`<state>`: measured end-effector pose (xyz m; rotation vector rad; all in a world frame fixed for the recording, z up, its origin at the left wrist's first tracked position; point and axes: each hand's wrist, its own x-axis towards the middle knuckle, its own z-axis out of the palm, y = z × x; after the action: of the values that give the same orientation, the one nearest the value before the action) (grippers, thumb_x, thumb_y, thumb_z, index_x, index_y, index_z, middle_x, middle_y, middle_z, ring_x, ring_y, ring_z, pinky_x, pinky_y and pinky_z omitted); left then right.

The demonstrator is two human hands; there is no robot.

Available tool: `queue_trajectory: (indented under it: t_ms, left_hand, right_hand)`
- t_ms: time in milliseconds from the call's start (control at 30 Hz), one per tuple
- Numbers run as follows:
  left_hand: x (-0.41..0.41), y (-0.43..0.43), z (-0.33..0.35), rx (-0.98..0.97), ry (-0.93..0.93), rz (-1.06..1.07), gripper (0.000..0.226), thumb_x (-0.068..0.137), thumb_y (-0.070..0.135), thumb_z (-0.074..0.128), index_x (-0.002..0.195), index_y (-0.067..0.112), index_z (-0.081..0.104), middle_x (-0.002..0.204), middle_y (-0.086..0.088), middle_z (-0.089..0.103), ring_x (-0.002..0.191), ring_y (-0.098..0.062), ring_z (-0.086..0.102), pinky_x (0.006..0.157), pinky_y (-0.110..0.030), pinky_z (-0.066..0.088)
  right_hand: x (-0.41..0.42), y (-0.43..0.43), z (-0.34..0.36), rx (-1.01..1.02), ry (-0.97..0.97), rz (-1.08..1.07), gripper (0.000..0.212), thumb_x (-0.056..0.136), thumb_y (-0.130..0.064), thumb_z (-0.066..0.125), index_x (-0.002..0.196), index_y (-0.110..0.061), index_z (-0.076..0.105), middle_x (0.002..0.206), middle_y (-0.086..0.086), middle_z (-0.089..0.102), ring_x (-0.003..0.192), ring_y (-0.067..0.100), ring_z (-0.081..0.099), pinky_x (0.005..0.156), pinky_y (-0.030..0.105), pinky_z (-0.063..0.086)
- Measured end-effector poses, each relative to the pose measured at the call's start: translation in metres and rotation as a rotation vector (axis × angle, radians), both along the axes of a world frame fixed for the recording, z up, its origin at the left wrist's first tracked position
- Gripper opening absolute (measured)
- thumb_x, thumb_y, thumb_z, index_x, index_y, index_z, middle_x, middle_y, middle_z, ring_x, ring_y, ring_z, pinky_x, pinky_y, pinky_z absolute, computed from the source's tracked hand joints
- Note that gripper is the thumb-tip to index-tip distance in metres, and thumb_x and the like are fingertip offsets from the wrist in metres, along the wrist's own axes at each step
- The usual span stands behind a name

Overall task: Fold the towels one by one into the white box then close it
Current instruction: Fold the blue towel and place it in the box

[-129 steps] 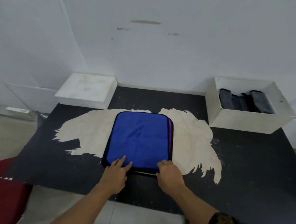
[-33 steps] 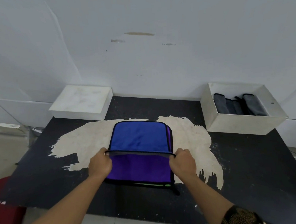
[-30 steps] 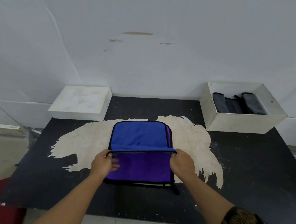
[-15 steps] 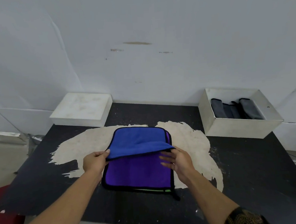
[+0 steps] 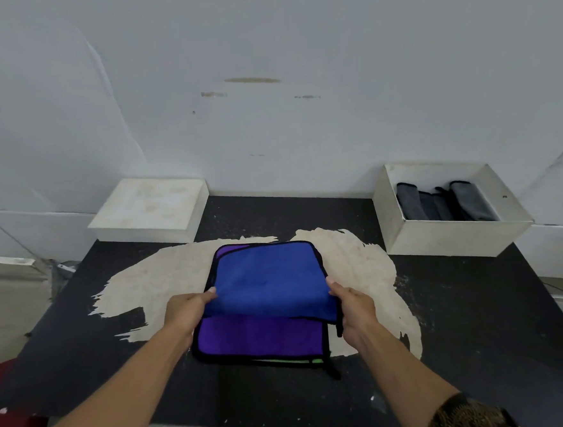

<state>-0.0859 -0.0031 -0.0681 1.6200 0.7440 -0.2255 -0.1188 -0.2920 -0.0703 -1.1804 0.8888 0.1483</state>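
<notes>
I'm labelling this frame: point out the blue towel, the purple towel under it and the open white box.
blue towel (image 5: 266, 274), head view, middle of its top face.
purple towel (image 5: 258, 335), head view, exposed near part.
open white box (image 5: 448, 236), head view, front wall.

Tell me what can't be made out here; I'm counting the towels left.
- Stack, head view: only purple and a green edge show under the blue towel; layer count unclear.
- Box, head view: its near wall hides the grey towels' lower parts; number uncertain.
- Fingers of both hands: tucked under blue cloth.

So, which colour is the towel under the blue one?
Purple towel with black edging, seen in the head view.
</notes>
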Motion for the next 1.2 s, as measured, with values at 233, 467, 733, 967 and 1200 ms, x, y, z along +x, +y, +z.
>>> queue_trajectory:
  t_ms: [233, 467, 733, 967, 1200]
  left_hand:
    - [0.012, -0.003, -0.01, 0.033, 0.029, -0.129, 0.02, 0.091, -0.007, 0.054, 0.097, 0.011, 0.062, 0.118, -0.019, 0.063, 0.1, -0.031, 0.062, 0.083, -0.04, 0.054]
    - [0.015, 0.003, 0.018, 0.058, 0.109, -0.198, 0.047, 0.082, -0.014, 0.034, 0.105, 0.005, 0.07, 0.121, -0.015, 0.055, 0.103, -0.034, 0.055, 0.09, -0.042, 0.051]
    - [0.036, -0.03, 0.064, 0.034, -0.12, -0.221, 0.035, 0.09, -0.008, 0.048, 0.118, 0.003, 0.066, 0.116, -0.015, 0.063, 0.093, -0.023, 0.059, 0.078, -0.029, 0.048]
    - [0.048, -0.093, 0.077, 0.042, -0.227, -0.444, 0.048, 0.091, -0.01, 0.044, 0.13, 0.012, 0.06, 0.13, -0.004, 0.055, 0.117, -0.02, 0.052, 0.099, -0.029, 0.041]
    - [0.034, -0.176, 0.075, 0.133, -0.303, -0.667, 0.054, 0.084, -0.01, 0.042, 0.127, 0.016, 0.063, 0.129, 0.003, 0.055, 0.116, -0.014, 0.051, 0.09, -0.022, 0.042]
  right_hand:
    - [0.011, 0.004, 0.013, 0.022, 0.05, 0.238, 0.011, 0.088, 0.003, 0.063, 0.092, -0.008, 0.063, 0.107, 0.015, 0.065, 0.087, 0.028, 0.063, 0.051, 0.031, 0.054]
    - [0.016, 0.001, 0.035, 0.052, 0.093, 0.463, 0.042, 0.09, 0.01, 0.038, 0.115, -0.009, 0.066, 0.12, 0.014, 0.055, 0.085, 0.025, 0.064, 0.058, 0.028, 0.057]
    - [0.027, -0.025, 0.062, -0.15, -0.16, 0.354, 0.018, 0.092, -0.012, 0.064, 0.107, -0.017, 0.072, 0.117, 0.001, 0.064, 0.113, 0.022, 0.056, 0.099, 0.044, 0.048]
    - [0.009, -0.087, 0.072, -0.208, -0.297, 0.022, 0.026, 0.095, 0.003, 0.054, 0.098, -0.012, 0.075, 0.116, 0.006, 0.064, 0.107, 0.024, 0.06, 0.078, 0.035, 0.057]
    - [-0.025, -0.163, 0.07, -0.449, -0.218, -0.039, 0.035, 0.096, 0.001, 0.049, 0.112, -0.019, 0.072, 0.137, -0.003, 0.049, 0.126, 0.021, 0.045, 0.109, 0.042, 0.04]
